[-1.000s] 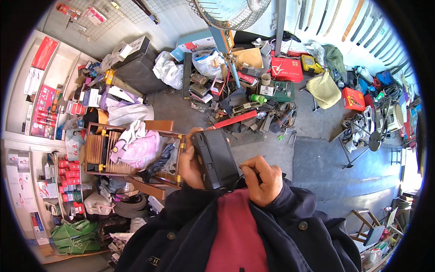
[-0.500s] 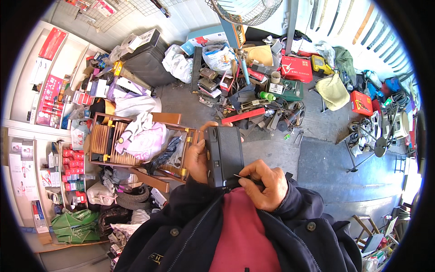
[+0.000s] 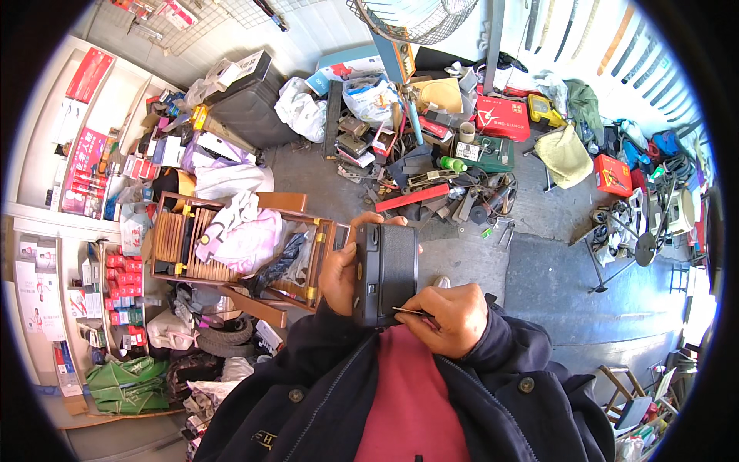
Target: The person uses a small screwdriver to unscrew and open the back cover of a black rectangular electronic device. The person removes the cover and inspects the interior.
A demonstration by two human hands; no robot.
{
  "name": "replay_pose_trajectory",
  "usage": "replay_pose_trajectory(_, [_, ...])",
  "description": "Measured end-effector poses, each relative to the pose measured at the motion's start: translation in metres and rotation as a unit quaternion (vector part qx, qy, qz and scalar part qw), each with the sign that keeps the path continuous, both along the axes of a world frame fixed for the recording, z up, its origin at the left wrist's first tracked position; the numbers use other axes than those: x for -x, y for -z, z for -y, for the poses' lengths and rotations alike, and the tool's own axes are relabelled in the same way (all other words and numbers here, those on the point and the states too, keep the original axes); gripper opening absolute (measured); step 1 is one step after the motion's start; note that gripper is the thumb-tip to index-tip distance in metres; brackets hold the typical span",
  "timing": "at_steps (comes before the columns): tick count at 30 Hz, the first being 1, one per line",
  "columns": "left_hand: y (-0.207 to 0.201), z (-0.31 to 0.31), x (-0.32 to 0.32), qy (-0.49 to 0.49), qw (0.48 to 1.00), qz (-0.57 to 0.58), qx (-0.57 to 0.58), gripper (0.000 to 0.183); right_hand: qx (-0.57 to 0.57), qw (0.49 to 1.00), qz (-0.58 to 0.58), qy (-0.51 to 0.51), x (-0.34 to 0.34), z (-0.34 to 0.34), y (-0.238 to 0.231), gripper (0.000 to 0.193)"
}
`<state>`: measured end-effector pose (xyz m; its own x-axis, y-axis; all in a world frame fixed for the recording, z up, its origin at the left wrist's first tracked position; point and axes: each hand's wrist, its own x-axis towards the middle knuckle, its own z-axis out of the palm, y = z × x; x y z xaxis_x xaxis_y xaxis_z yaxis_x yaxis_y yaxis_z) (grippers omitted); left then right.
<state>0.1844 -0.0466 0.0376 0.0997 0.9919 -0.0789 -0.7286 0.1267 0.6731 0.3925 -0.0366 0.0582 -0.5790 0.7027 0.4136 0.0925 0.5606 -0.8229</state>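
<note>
In front of my chest, my left hand is closed around a black, boxy film camera with a textured panel. The left fingers wrap behind its far edge and the thumb lies along its left side. My right hand is closed at the camera's lower right corner, pinching a thin metal rod. The rod's tip points left, close to the camera's lower end; I cannot tell if it touches. The handle end of the rod is hidden in the right fingers.
A wooden folding chair with clothes and bags stands to the left. Shelves with small boxes line the left wall. Ahead, tools and metal parts lie in a heap around a red bar. A red case sits behind them.
The camera has turned a little, showing more of its textured panel. My right fingers have curled further in, with the rod near the camera's lower end. A shoe tip now shows beyond the right hand.
</note>
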Motion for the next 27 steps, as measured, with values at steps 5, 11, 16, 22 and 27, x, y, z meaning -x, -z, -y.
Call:
replay_pose_trajectory(5, [-0.005, 0.003, -0.002, -0.011, 0.999, -0.028, -0.017, 0.055, 0.055, 0.998, -0.013, 0.036, 0.0, 0.005, -0.002, 0.015])
replay_pose_trajectory(11, [-0.008, 0.006, -0.008, -0.038, 0.986, -0.145, -0.07, 0.057, 0.164, 0.983, -0.036, 0.07, -0.004, 0.003, -0.008, 0.012])
replay_pose_trajectory(16, [-0.013, 0.007, -0.007, -0.005, 0.988, -0.145, -0.049, 0.059, 0.199, 0.964, -0.12, 0.131, 0.001, 0.004, -0.015, 0.011])
replay_pose_trajectory(22, [-0.026, 0.01, -0.003, 0.066, 0.985, -0.14, -0.075, 0.064, 0.123, 0.979, -0.122, 0.106, -0.016, -0.008, -0.014, 0.017])
replay_pose_trajectory(27, [-0.036, 0.01, 0.002, 0.097, 0.983, -0.143, -0.069, 0.064, 0.116, 0.979, -0.14, 0.096, -0.021, -0.006, -0.012, 0.021])
